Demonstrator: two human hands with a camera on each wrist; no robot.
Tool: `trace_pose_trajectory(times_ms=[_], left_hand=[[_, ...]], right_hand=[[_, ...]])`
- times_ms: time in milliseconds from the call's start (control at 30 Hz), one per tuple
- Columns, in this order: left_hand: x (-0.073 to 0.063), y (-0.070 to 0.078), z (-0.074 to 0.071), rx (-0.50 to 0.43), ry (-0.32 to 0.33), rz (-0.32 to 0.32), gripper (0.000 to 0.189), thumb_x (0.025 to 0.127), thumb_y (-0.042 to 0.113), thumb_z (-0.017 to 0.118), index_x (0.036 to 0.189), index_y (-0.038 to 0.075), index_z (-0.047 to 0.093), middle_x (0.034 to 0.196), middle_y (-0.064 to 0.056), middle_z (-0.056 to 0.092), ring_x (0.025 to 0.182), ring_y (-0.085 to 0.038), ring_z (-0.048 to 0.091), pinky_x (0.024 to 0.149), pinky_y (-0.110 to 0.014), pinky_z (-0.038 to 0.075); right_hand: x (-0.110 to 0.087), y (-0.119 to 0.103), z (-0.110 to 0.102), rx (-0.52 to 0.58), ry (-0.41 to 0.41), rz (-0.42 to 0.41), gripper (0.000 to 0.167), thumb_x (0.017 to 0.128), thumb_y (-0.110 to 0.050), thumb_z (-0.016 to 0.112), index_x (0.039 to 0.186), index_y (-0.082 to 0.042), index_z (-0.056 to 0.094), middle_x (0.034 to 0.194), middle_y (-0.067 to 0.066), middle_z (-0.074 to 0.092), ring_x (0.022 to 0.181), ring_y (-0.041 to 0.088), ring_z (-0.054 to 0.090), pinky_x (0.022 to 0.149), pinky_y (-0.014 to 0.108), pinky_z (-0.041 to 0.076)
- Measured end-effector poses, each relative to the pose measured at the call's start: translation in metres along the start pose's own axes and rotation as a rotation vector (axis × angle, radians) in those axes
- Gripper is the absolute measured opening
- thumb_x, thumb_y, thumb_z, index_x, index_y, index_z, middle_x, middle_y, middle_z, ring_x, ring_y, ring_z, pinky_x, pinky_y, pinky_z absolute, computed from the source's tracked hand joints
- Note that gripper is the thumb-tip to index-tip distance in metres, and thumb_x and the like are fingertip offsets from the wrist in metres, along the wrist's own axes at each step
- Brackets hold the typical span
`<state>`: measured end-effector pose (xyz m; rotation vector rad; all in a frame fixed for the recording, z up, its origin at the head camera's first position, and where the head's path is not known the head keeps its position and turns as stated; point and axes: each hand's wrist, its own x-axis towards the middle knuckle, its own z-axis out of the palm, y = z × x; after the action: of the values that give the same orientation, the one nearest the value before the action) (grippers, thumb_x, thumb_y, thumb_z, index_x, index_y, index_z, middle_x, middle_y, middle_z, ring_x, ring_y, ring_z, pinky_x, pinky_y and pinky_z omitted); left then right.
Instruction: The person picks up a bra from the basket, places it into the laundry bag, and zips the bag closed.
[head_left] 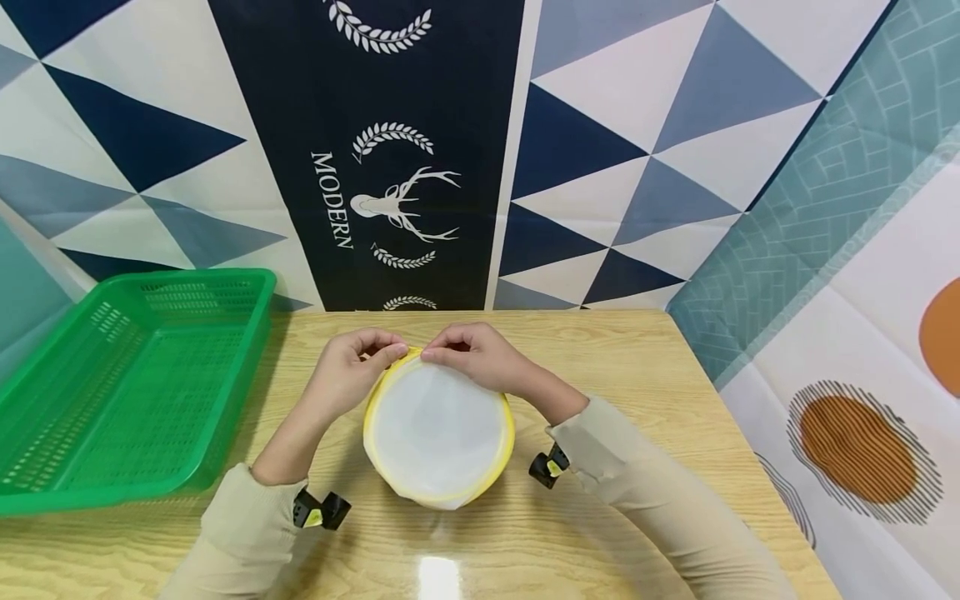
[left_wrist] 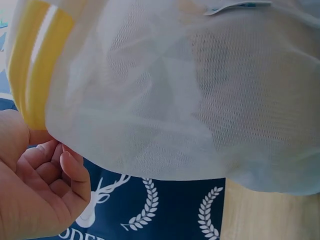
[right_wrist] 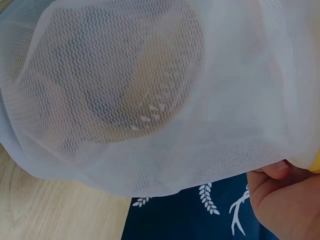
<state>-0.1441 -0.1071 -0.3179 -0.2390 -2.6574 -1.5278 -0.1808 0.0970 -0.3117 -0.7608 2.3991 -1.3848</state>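
Note:
A round white mesh laundry bag (head_left: 438, 433) with a yellow rim is held over the table in front of me, its pale circular end facing up in the head view. My left hand (head_left: 348, 367) pinches the far rim between thumb and fingers. Close beside it, the right hand (head_left: 483, 358) pinches the same rim. The left wrist view shows the bag's mesh side (left_wrist: 150, 115) hanging from a wide yellow band (left_wrist: 37, 65), with a small label (left_wrist: 240, 6) near the top. In the right wrist view the mesh (right_wrist: 125, 75) bulges out beside the fingers.
A green plastic basket (head_left: 258, 333) stands on the left of the wooden table (head_left: 615, 358). Behind the table hangs a patterned cloth (head_left: 408, 83) with triangles and a deer head. Another printed cloth (head_left: 862, 350) hangs along the right side.

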Motion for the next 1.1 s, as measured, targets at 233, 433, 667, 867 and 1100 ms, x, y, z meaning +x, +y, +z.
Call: trace_pose_trajectory(times_ms=[233,433,667,867,1100], left_hand=[[0.001,0.0022,-0.0004,0.016,-0.007,0.012,0.02,0.091,0.023,0.062,0.097,0.007,0.07,0.088,-0.009,0.067,0.074,-0.018,0.054,0.057,-0.022,0.045],[0.0005,0.001,-0.0002,0.012,-0.012,0.019,0.019,0.091,0.022,0.062,0.097,0.006,0.07,0.089,-0.01,0.067,0.075,-0.018,0.055,0.057,-0.021,0.046],[-0.0021,-0.0019,-0.0021,0.006,-0.001,-0.004,0.019,0.092,0.023,0.061,0.096,0.006,0.069,0.086,-0.009,0.066,0.074,-0.018,0.054,0.055,-0.022,0.045],[-0.0036,-0.0023,-0.0025,0.004,-0.014,-0.028,0.019,0.092,0.024,0.06,0.097,0.008,0.069,0.086,-0.008,0.065,0.075,-0.017,0.054,0.056,-0.022,0.045],[-0.0041,-0.0035,-0.0026,-0.017,-0.016,-0.032,0.019,0.092,0.022,0.06,0.097,0.006,0.069,0.086,-0.009,0.066,0.077,-0.021,0.054,0.056,-0.022,0.044]], right_hand=[[-0.0023,-0.0004,-0.0002,0.05,0.022,0.032,0.019,0.09,-0.024,0.063,0.098,-0.009,0.071,0.093,0.006,0.065,0.073,0.013,0.058,0.062,0.024,0.05],[-0.0029,-0.0006,0.0005,0.056,0.035,0.039,0.02,0.09,-0.024,0.063,0.098,-0.008,0.071,0.094,0.006,0.065,0.073,0.012,0.058,0.061,0.023,0.05],[-0.003,-0.0001,0.0018,0.055,0.04,0.047,0.02,0.09,-0.023,0.063,0.099,-0.008,0.071,0.095,0.006,0.066,0.074,0.012,0.058,0.062,0.023,0.05],[-0.0032,0.0017,0.0023,0.043,0.037,0.022,0.02,0.09,-0.022,0.063,0.101,-0.007,0.071,0.097,0.007,0.066,0.078,0.012,0.058,0.064,0.022,0.05],[-0.0031,0.004,0.0006,0.043,0.043,0.054,0.02,0.09,-0.022,0.063,0.1,-0.007,0.072,0.095,0.007,0.066,0.075,0.012,0.059,0.063,0.024,0.051]])
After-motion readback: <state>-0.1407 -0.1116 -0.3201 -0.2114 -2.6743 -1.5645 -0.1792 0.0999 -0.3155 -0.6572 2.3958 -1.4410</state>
